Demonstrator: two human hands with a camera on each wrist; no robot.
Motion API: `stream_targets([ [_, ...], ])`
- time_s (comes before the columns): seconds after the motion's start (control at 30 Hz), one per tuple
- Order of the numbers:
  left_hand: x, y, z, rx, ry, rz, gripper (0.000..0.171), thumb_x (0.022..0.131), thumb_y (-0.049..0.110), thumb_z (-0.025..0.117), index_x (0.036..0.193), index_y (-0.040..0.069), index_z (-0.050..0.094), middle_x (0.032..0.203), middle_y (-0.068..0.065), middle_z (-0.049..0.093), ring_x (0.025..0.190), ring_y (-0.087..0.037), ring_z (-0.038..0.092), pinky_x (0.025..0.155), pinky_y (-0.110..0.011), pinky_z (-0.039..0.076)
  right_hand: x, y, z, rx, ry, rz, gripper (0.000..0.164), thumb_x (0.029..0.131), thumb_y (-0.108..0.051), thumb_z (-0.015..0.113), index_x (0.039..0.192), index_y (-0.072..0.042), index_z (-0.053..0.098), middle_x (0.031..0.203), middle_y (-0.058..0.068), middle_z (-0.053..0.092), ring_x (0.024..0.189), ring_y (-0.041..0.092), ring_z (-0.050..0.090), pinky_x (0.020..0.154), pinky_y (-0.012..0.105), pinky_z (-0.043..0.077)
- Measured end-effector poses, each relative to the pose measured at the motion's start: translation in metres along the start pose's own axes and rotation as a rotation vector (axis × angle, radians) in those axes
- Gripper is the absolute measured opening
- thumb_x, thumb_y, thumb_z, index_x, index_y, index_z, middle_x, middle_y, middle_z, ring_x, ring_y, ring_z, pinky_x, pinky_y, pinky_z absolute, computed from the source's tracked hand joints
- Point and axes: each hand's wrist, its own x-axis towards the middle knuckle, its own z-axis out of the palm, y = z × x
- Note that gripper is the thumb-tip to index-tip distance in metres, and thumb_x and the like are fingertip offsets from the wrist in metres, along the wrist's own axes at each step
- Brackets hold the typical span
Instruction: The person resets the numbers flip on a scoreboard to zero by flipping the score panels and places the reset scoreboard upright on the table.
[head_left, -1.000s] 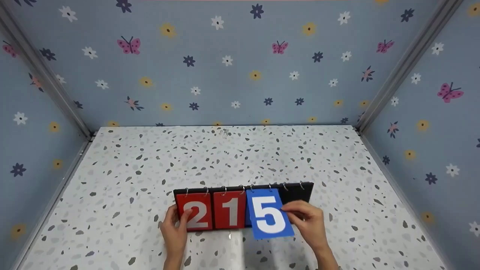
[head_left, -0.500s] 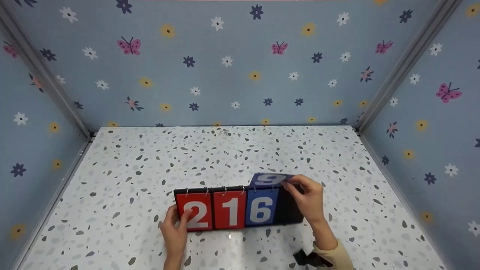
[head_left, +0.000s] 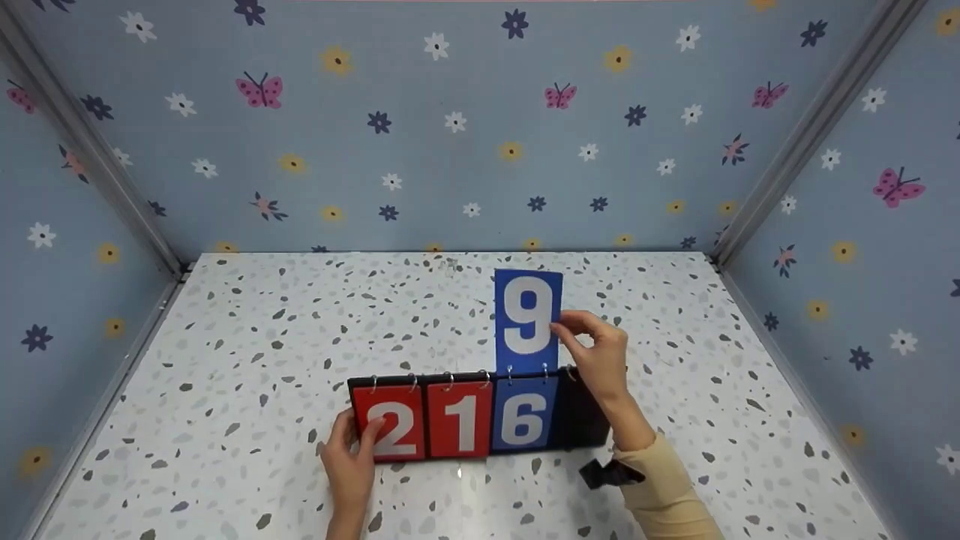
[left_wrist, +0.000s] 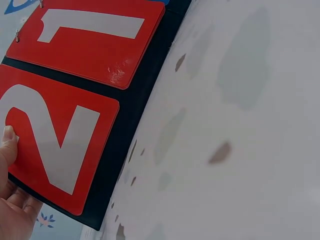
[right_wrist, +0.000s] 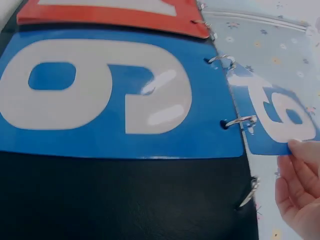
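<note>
A black flip scoreboard (head_left: 581, 420) stands tilted on the table, number cards hanging from metal rings (right_wrist: 240, 121) along its top. From left to right it shows a red 2 card (head_left: 411, 431), a red 1 card (head_left: 460, 420) and a blue 6 card (head_left: 523, 420). My left hand (head_left: 350, 461) grips the board's left end, thumb over the red 2 card and fingers partly hidden behind. Above the top edge, a blue 9 card (head_left: 527, 319) stands raised on its rings. My right hand (head_left: 604, 360) pinches that card by its right edge, between thumb and fingers.
The speckled white table (head_left: 300, 322) reaches back to a blue wall (head_left: 450, 157) printed with flowers and butterflies. Similar side panels rise at left and right. A black strap piece (head_left: 611, 474) sits by the right sleeve (head_left: 664, 487). The board's rightmost section shows bare black with rings.
The blue 5 card has been flipped up and over the rings by my right hand, baring the 6 and turning a 9 forward. My left hand stays in place.
</note>
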Motion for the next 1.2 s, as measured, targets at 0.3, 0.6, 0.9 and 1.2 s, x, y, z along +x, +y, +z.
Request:
stream_targets([
  [0.3,0.000,0.001,0.000,0.002,-0.005,-0.007,0.023,0.075,-0.002,0.067,0.095,-0.007,0.058,0.090,-0.016,0.064,0.083,-0.013,0.059,0.073,-0.012,0.044,0.008,0.007,0.008,-0.125,-0.078,0.168,0.016,0.076,-0.008,0.070,0.090,-0.001,0.067,0.073,0.005,0.066,0.060,0.011,0.059,0.056,0.025,0.048],
  [0.6,0.000,0.002,0.000,0.017,-0.011,-0.051,0.024,0.076,0.001,0.067,0.096,-0.006,0.057,0.091,-0.016,0.064,0.083,-0.017,0.059,0.073,-0.011,0.043,0.011,0.013,0.010,-0.209,-0.178,0.235,0.024,0.076,-0.004,0.068,0.099,0.000,0.062,0.073,0.009,0.066,0.060,0.016,0.060,0.056,0.030,0.049],
  [0.9,0.000,0.001,0.000,0.015,0.002,-0.007,0.024,0.074,-0.002,0.068,0.095,-0.007,0.058,0.088,-0.017,0.064,0.079,-0.016,0.060,0.070,-0.011,0.044,0.007,0.010,0.000,-0.175,-0.143,0.178,0.015,0.078,-0.003,0.066,0.093,0.000,0.064,0.073,0.009,0.066,0.059,0.015,0.061,0.055,0.030,0.050],
  [1.2,0.000,0.002,0.001,0.020,0.002,-0.011,0.024,0.074,-0.002,0.068,0.094,-0.008,0.058,0.088,-0.017,0.064,0.079,-0.015,0.059,0.070,-0.011,0.044,-0.011,-0.006,-0.012,-0.138,-0.017,0.122,0.013,0.077,-0.001,0.067,0.089,-0.002,0.065,0.074,0.004,0.066,0.061,0.012,0.060,0.058,0.025,0.049],
])
